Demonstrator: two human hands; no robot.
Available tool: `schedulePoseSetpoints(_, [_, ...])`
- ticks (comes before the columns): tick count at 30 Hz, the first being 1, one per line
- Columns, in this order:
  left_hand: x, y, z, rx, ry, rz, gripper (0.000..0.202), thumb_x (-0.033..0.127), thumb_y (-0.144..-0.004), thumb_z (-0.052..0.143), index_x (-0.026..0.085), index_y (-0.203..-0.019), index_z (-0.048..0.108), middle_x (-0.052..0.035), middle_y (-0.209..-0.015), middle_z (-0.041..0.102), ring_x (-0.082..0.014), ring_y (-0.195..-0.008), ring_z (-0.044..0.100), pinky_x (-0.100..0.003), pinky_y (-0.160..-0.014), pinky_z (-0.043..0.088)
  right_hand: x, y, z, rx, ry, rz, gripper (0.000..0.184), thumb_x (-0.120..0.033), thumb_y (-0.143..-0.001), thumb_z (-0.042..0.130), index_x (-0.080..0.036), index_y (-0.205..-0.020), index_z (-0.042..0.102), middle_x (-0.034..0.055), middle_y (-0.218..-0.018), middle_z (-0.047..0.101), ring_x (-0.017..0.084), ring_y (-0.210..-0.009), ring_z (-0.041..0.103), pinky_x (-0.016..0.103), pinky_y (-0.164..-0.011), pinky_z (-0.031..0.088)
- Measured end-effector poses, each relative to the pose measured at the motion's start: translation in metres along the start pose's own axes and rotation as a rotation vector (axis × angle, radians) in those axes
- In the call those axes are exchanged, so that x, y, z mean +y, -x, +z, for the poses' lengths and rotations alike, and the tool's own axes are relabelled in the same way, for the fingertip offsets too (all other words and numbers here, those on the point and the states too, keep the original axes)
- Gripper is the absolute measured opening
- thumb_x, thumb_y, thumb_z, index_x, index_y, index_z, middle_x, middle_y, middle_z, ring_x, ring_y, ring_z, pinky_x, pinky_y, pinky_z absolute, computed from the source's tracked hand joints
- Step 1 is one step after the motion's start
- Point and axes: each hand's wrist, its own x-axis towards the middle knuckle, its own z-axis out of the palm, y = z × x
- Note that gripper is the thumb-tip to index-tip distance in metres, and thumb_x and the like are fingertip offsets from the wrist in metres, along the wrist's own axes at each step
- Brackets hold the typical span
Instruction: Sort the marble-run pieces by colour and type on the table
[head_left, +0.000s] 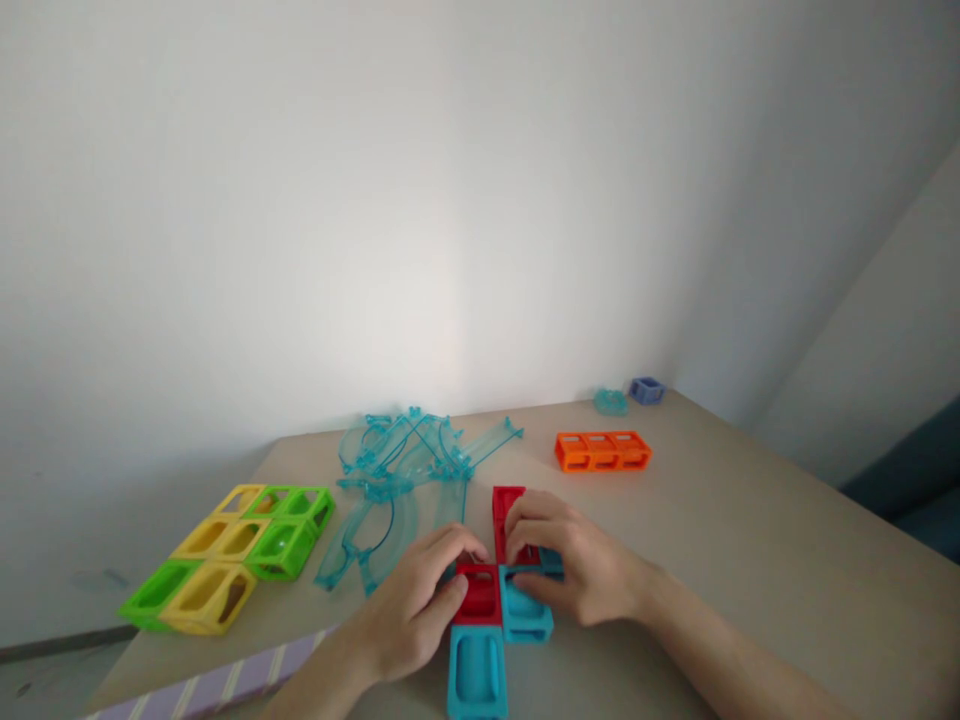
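Nearest is a cyan hollow cube block [478,672], just on the near side of the left hand's grip and touching the red block above it. A purple striped strip [232,682] lies to the left of that grip, partly behind the left forearm.

The left hand [427,598] has its thumb and fingers closed around the near red block [480,598], with the thumb at its left side and the fingertips by its far edge. Against that block's right side sits a second cyan block [528,610], under the thumb of the right hand [571,562]. The right hand is half curled, its fingers over the far red block [509,498]; whether it grips or only presses, I cannot tell. More cyan plastic shows beneath its palm.

Well left of the left hand lies a panel of joined yellow and green window blocks [223,560]. Beyond the left hand, transparent teal track pieces [416,465] are heaped together. Past the right hand is an orange three-cell block [602,453]; farther still, a small transparent teal piece [610,402] lies beside a violet-blue cube [646,390] near the white wall [465,200].
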Motion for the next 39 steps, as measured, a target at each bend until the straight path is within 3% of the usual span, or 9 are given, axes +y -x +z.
schedulePoseSetpoints(8, [0.001, 0.001, -0.003, -0.052, -0.037, -0.015, 0.026, 0.022, -0.091, 0.040, 0.021, -0.108, 0.060, -0.0056, -0.099, 0.065, -0.0207, -0.094, 0.059, -0.031, -0.086, 0.043, 0.003, 0.001, -0.001, -0.006, -0.017, -0.050, 0.023, 0.001, -0.067, 0.059, -0.019, -0.078, 0.060, 0.0044, -0.081, 0.064, 0.019, -0.080, 0.056, 0.033, -0.077, 0.041])
schedulePoseSetpoints(12, [-0.002, 0.001, -0.006, -0.116, -0.066, 0.124, 0.041, 0.011, -0.076, 0.049, 0.022, -0.114, 0.057, -0.0062, -0.106, 0.063, -0.0225, -0.099, 0.057, -0.036, -0.094, 0.040, 0.004, 0.001, -0.002, -0.017, -0.034, -0.044, 0.025, 0.002, -0.064, 0.058, -0.019, -0.077, 0.059, 0.0043, -0.082, 0.064, 0.019, -0.080, 0.057, 0.032, -0.076, 0.042])
schedulePoseSetpoints(16, [-0.005, 0.003, -0.008, -0.164, -0.126, 0.177, 0.044, 0.003, -0.062, 0.052, 0.023, -0.101, 0.055, -0.0043, -0.101, 0.060, -0.0210, -0.096, 0.055, -0.039, -0.100, 0.037, 0.006, 0.001, -0.003, -0.019, -0.044, -0.027, 0.024, 0.002, -0.063, 0.057, -0.019, -0.074, 0.058, 0.0038, -0.079, 0.064, 0.019, -0.077, 0.056, 0.031, -0.073, 0.041])
schedulePoseSetpoints(23, [-0.013, 0.002, -0.003, -0.141, -0.129, 0.078, 0.029, -0.001, -0.074, 0.052, 0.023, -0.089, 0.057, -0.0012, -0.095, 0.059, -0.0161, -0.098, 0.055, -0.029, -0.095, 0.042, 0.003, 0.000, -0.007, -0.031, -0.065, -0.004, 0.025, 0.004, -0.060, 0.057, -0.018, -0.071, 0.057, 0.0026, -0.075, 0.061, 0.018, -0.074, 0.054, 0.030, -0.070, 0.040])
schedulePoseSetpoints(28, [-0.011, -0.001, 0.003, -0.165, -0.165, 0.116, 0.026, -0.002, -0.077, 0.052, 0.022, -0.085, 0.057, 0.0016, -0.087, 0.060, -0.0137, -0.092, 0.057, -0.036, -0.111, 0.028, 0.003, 0.002, -0.009, -0.047, -0.055, 0.014, 0.024, 0.003, -0.061, 0.059, -0.018, -0.071, 0.057, 0.0029, -0.077, 0.060, 0.018, -0.077, 0.053, 0.031, -0.072, 0.040])
schedulePoseSetpoints(33, [-0.012, -0.002, 0.006, -0.163, -0.156, 0.119, 0.024, -0.002, -0.078, 0.052, 0.022, -0.083, 0.056, 0.0015, -0.085, 0.060, -0.0129, -0.090, 0.058, -0.035, -0.110, 0.030, 0.004, 0.003, -0.010, -0.069, -0.064, -0.002, 0.023, 0.003, -0.064, 0.058, -0.018, -0.072, 0.058, 0.0033, -0.079, 0.060, 0.018, -0.079, 0.053, 0.031, -0.073, 0.040])
schedulePoseSetpoints(39, [-0.022, -0.004, 0.018, -0.032, -0.114, 0.172, 0.021, 0.002, -0.082, 0.050, 0.020, -0.072, 0.045, 0.0021, -0.075, 0.053, -0.0102, -0.074, 0.051, -0.029, -0.100, 0.039, 0.002, 0.002, -0.009, -0.110, -0.052, -0.017, 0.025, 0.002, -0.062, 0.060, -0.018, -0.075, 0.054, 0.0029, -0.081, 0.059, 0.018, -0.079, 0.052, 0.030, -0.073, 0.039])
